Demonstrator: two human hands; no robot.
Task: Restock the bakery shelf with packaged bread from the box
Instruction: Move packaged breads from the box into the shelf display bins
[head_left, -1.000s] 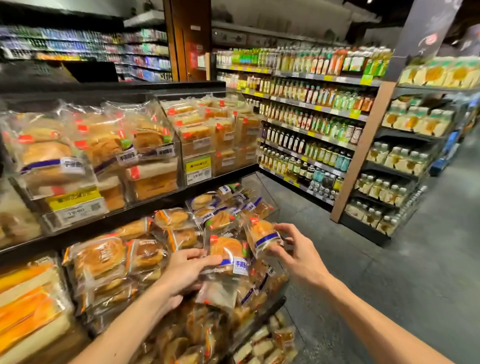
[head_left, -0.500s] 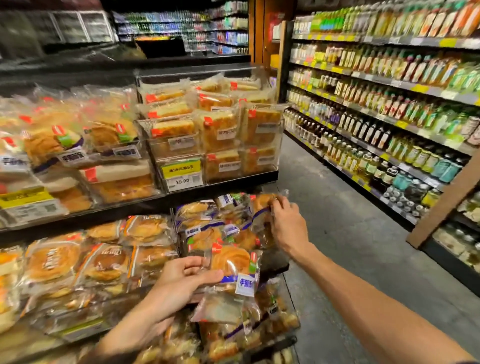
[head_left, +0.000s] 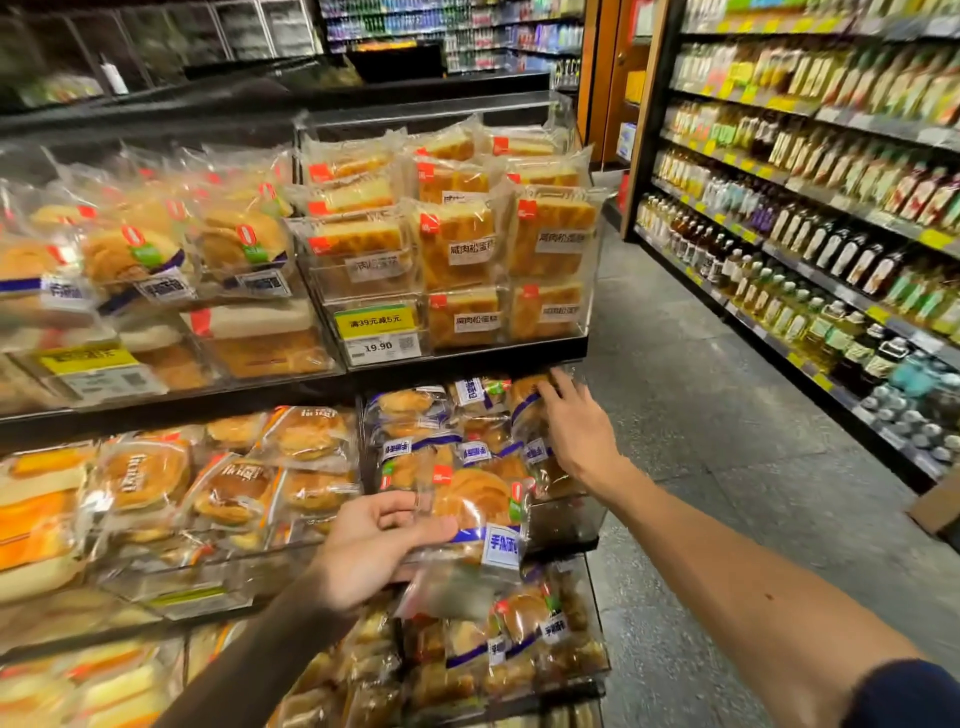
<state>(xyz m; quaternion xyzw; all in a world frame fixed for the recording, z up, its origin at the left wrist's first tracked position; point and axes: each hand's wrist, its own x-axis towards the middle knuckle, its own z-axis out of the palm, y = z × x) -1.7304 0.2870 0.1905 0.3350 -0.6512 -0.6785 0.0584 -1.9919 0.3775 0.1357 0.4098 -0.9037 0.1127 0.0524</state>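
Two hands at aisle's bakery shelf (head_left: 467, 358): left hand (head_left: 374, 545) grips bread pack (head_left: 483, 512), right hand (head_left: 576, 431) touches packs (head_left: 475, 451).

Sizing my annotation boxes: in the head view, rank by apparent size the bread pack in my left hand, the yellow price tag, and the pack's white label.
Largest: bread pack, though nearest the camera.
Then: yellow price tag.
Smallest: white label.

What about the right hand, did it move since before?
Yes. The right hand reached up and further back, toward the black shelf edge above.
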